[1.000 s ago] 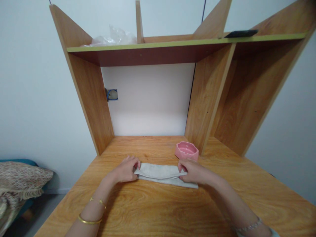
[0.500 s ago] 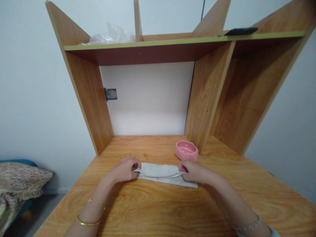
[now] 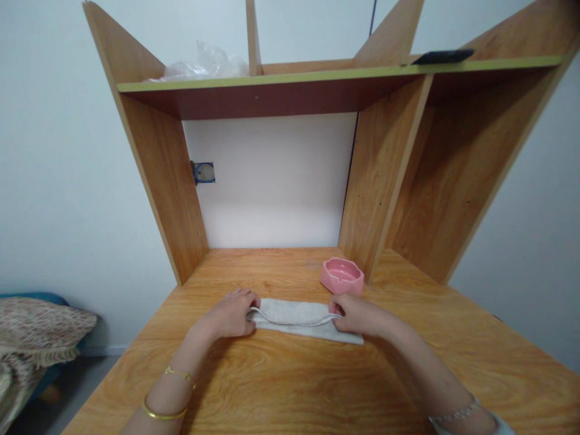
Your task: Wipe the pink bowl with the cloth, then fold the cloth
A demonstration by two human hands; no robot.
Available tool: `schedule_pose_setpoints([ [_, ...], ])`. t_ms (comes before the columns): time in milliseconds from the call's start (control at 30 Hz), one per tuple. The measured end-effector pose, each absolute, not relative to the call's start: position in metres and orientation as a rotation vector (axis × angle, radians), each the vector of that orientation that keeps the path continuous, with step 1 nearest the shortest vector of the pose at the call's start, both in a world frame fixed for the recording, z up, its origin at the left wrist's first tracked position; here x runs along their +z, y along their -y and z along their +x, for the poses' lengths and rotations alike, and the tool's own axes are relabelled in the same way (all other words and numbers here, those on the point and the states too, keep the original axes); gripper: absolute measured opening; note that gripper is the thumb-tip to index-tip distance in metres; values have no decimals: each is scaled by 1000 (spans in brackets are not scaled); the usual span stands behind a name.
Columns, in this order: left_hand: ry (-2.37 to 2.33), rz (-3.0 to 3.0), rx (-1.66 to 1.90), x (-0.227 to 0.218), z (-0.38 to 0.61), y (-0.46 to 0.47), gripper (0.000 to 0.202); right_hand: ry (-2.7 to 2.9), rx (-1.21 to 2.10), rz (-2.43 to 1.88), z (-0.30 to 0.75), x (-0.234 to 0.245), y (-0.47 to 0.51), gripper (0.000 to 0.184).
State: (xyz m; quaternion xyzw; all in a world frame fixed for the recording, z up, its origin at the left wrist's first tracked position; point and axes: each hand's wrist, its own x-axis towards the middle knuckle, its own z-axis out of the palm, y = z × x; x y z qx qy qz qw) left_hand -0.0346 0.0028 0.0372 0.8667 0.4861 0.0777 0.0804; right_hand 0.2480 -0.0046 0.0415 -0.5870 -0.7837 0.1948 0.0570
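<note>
A light grey cloth [image 3: 294, 314], folded into a long narrow strip, lies flat on the wooden desk [image 3: 290, 386]. My left hand [image 3: 231, 313] pinches its left end with curled fingers. At the strip's right end my right hand [image 3: 356, 315] holds the upper layer in a closed pinch. Both hands rest low on the desk top. A small pink dish [image 3: 342, 276] stands just behind my right hand, not touching it.
A wooden hutch rises at the back of the desk, with side panels [image 3: 167, 181] and a divider [image 3: 385, 181]. Its upper shelf carries a clear plastic bag [image 3: 203, 63] and a flat black object [image 3: 441, 57]. A patterned blanket [image 3: 31, 332] lies at the far left.
The cloth's upper layer has been lowered toward me and laid flatter, so the strip looks narrower. Both hands stayed at its ends and dropped slightly.
</note>
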Motion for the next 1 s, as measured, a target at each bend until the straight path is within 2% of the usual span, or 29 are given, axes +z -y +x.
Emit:
schedule_pose_setpoints([
  [467, -1546, 2655, 258, 36, -32, -6, 22, 2409, 517, -1775, 248, 39, 6, 16],
  [733, -1745, 2776, 426, 44, -33, -12, 17, 2454, 144, -1659, 248, 43, 4, 14],
  [1000, -1673, 2712, 243, 36, -37, -8, 24, 2532, 347, -1729, 246, 37, 9, 17],
])
